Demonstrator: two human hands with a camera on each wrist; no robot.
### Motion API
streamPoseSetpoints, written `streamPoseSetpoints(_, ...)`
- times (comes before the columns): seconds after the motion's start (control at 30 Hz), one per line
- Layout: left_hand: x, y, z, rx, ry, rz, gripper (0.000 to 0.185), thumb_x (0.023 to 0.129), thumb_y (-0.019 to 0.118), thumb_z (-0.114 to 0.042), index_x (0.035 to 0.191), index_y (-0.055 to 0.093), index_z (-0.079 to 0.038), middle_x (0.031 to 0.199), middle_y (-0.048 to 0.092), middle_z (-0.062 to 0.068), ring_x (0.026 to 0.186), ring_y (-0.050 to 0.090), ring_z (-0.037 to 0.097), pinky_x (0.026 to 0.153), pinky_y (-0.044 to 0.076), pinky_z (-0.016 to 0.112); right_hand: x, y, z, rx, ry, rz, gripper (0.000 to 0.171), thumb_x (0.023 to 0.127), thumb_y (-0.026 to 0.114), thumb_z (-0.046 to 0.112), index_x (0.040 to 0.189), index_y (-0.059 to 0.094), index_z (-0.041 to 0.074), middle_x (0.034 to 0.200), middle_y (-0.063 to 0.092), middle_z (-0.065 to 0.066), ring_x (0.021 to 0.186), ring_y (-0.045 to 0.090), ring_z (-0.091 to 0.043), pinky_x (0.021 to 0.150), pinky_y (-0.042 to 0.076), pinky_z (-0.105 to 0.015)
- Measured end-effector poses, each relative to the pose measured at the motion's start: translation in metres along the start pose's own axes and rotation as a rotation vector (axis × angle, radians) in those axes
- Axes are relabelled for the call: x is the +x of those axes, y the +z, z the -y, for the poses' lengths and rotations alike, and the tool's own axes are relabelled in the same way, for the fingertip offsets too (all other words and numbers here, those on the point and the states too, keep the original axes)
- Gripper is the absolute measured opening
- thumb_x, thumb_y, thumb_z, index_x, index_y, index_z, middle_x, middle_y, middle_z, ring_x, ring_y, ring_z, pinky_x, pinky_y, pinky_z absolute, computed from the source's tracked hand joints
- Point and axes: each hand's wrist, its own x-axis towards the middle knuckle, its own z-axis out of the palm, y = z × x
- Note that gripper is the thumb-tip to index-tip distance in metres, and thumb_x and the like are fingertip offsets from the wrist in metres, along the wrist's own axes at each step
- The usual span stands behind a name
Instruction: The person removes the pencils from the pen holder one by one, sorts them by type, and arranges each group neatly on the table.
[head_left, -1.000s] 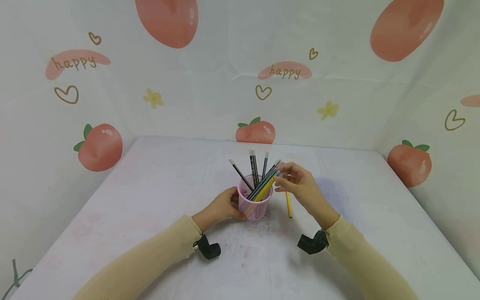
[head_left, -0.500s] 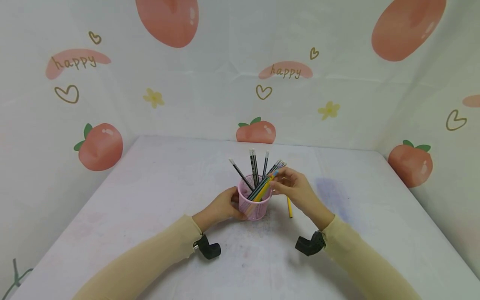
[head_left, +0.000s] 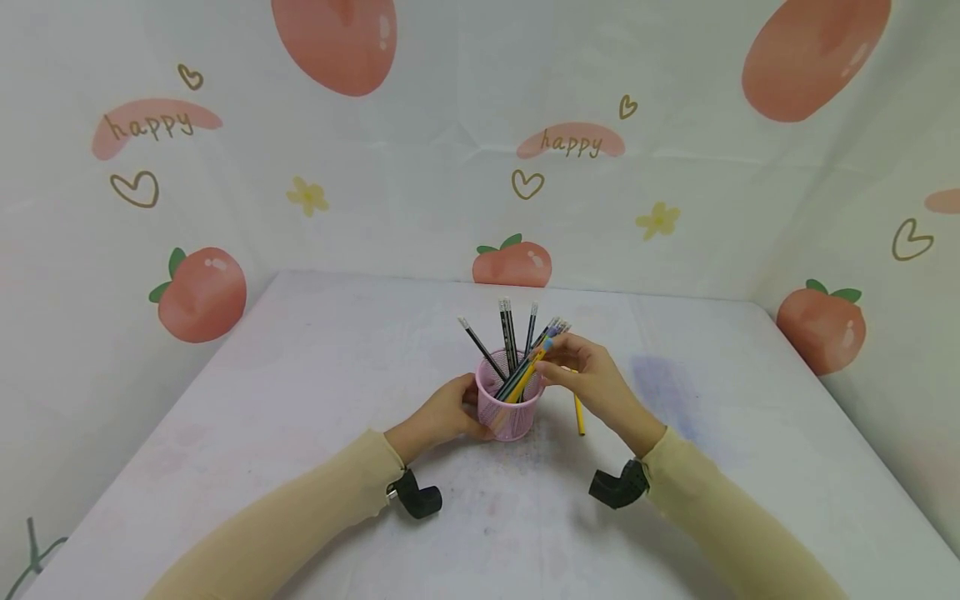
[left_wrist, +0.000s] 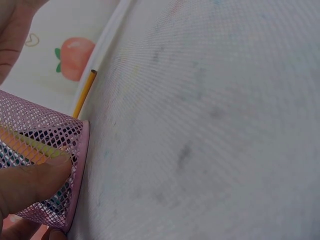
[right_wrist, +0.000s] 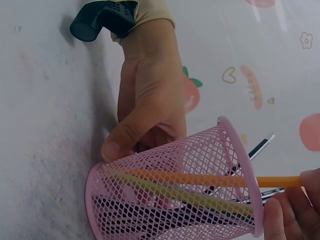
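A pink mesh pencil cup (head_left: 512,423) stands upright on the table, holding several dark pencils (head_left: 508,333) with pale ends that lean outward. My left hand (head_left: 437,412) grips the cup low on its left side, and the thumb presses the mesh in the left wrist view. At the cup's right rim, my right hand (head_left: 596,379) pinches the upper end of a yellow pencil (right_wrist: 277,181), whose lower part reaches down inside the mesh. A second, yellow-green pencil (right_wrist: 195,199) slants beside it in the cup. Part of the right hand falls outside the right wrist view.
Another yellow pencil (head_left: 579,415) lies on the table right of the cup, partly behind the right hand. The table (head_left: 300,375) has a white cloth with faint stains. A backdrop (head_left: 420,183) printed with peaches and hearts rises behind it.
My right hand has moved slightly left and down to the cup's rim, and the yellow pencil has shifted slightly with it. The left hand and cup have stayed in place.
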Motion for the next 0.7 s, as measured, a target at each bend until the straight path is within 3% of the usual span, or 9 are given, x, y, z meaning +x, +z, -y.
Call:
streamPoseSetpoints(0.23,0.001,0.000,0.002,-0.017,0.009,0.010,0.067,0.063,0.081,0.006,0.123,0.050,0.008,0.116,0.062,0.020,0.107,0.060,0.027,0.095,0.051,0.039,0.002,-0.003,-0.001,0.054,-0.039,-0.010,0.022,0.089,0.064,0.000,0.104,0.054,-0.012,0.096,0.066,0.002,0.084,0.068,-0.013,0.077,0.058,-0.027)
streamPoseSetpoints(0.37,0.001,0.000,0.003,-0.008,0.011,0.013,0.067,0.064,0.081,0.006,0.123,0.050,0.007,0.116,0.062,0.019,0.107,0.060,0.026,0.094,0.051,0.039,0.002,-0.006,0.000,0.086,-0.079,-0.016,0.021,0.090,0.064,0.000,0.104,0.053,-0.011,0.097,0.066,0.003,0.087,0.068,-0.014,0.078,0.058,-0.033)
streamPoseSetpoints(0.53,0.003,0.001,0.004,-0.001,0.005,0.008,0.068,0.063,0.082,0.005,0.124,0.051,0.006,0.116,0.063,0.017,0.107,0.060,0.025,0.095,0.051,0.038,0.003,-0.011,0.003,0.157,-0.154,-0.031,0.011,0.090,0.063,-0.001,0.100,0.057,-0.001,0.097,0.067,0.002,0.087,0.068,-0.010,0.079,0.058,-0.033)
streamPoseSetpoints(0.7,0.003,0.002,0.003,0.001,-0.006,-0.002,0.069,0.062,0.083,0.006,0.124,0.051,0.005,0.117,0.062,0.016,0.109,0.059,0.026,0.096,0.050,0.039,0.005,-0.020,0.009,0.200,-0.181,-0.083,0.013,0.091,0.062,-0.001,0.099,0.059,0.008,0.101,0.065,0.000,0.089,0.067,-0.010,0.080,0.058,-0.032)
